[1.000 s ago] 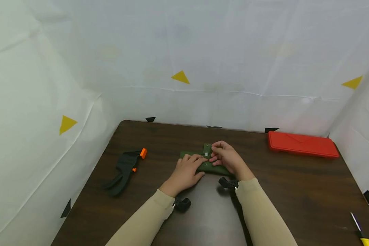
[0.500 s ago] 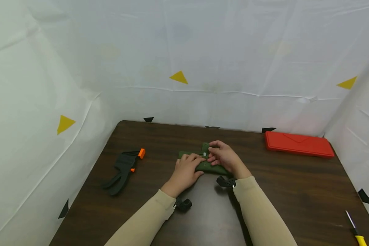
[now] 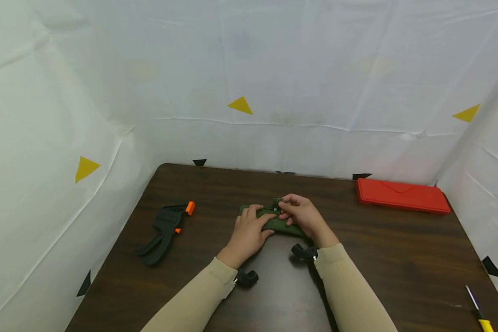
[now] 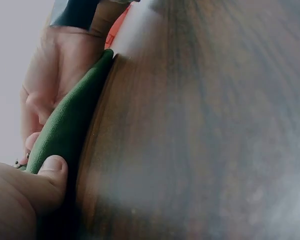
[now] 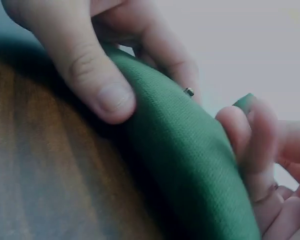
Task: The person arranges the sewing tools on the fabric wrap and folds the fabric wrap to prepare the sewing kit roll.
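Observation:
A green fabric pouch [image 3: 284,227] lies on the table, with a short strap [image 3: 275,202] at its far side. My left hand [image 3: 247,235] holds the pouch down, its fingers over the top. Its thumb [image 4: 52,175] presses the near edge in the left wrist view. With thumb and forefinger, my right hand [image 3: 308,217] pinches the strap's end, which stands raised and bent. The right wrist view shows a small metal snap stud [image 5: 189,92] on the pouch and the green strap tip [image 5: 244,101] between the right fingers.
A black bar clamp [image 3: 164,230] with orange pads lies at the left of the brown table [image 3: 398,258]. At the back right is a red case [image 3: 402,196]. A yellow-handled screwdriver [image 3: 484,324] lies by the front right edge. White sheeting [image 3: 299,69] encloses the table.
The strap lay stretched toward the back; now its end is lifted and folding toward me in my right fingers. My left hand stays on the pouch.

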Motion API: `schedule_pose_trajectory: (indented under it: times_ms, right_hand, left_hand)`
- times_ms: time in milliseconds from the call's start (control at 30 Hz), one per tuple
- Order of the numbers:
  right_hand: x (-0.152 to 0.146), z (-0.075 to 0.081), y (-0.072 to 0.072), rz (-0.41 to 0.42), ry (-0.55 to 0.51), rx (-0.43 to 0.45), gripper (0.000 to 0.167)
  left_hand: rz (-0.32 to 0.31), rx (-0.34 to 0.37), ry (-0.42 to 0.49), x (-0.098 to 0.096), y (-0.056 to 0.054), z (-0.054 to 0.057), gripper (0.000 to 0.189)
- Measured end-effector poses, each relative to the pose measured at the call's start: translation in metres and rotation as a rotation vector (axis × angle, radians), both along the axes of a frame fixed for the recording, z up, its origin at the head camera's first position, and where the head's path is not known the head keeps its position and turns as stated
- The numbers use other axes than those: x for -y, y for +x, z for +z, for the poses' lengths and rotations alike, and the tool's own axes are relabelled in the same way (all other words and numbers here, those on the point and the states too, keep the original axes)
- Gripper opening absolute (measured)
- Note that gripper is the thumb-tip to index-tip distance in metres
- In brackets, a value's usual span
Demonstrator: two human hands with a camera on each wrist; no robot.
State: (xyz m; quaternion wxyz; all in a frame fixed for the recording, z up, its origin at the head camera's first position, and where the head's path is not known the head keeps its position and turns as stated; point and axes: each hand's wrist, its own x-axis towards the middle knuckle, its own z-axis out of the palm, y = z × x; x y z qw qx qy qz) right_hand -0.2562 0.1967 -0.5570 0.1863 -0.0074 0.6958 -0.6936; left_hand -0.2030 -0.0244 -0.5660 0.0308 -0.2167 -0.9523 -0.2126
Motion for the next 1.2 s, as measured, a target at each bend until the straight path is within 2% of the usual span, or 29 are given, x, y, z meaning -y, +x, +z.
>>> schedule_pose_trajectory:
  times_ms: [100, 167, 233, 367, 433, 533, 767, 1000, 1200]
  right_hand:
    - [-0.002, -0.001, 0.004, -0.024, 0.003, -0.064, 0.028]
    - [-0.003, 0.000, 0.006, -0.037, 0.041, -0.115, 0.027]
    - [-0.002, 0.002, 0.009, -0.053, 0.126, -0.188, 0.024]
    - [0.002, 0.005, 0.020, -0.080, 0.374, -0.348, 0.015]
    - [0.003, 0.005, 0.025, -0.083, 0.438, -0.390, 0.013]
    - [0.002, 0.002, 0.029, -0.082, 0.406, -0.371, 0.012]
    - [0.002, 0.000, 0.027, -0.058, 0.300, -0.361, 0.018]
    - [0.002, -0.001, 0.029, 0.000, 0.211, -0.385, 0.011]
    - [0.004, 0.002, 0.030, 0.034, 0.206, -0.381, 0.008]
  left_hand:
    - [0.005, 0.006, 0.019, -0.002, -0.002, 0.000, 0.047]
    - [0.006, 0.011, 0.032, -0.004, -0.004, 0.000, 0.046]
    - [0.009, 0.015, 0.039, -0.005, -0.006, -0.001, 0.046]
    - [0.019, 0.015, 0.026, -0.004, -0.006, -0.004, 0.045]
    - [0.017, 0.022, 0.027, -0.004, -0.007, -0.005, 0.045]
    - [0.009, 0.039, 0.038, -0.004, -0.010, -0.004, 0.046]
    - [0.010, 0.018, 0.023, -0.001, -0.019, 0.000, 0.049]
    - [0.009, -0.006, 0.060, 0.005, -0.014, 0.000, 0.053]
    - [0.014, 0.001, 0.097, 0.009, -0.009, 0.005, 0.047]
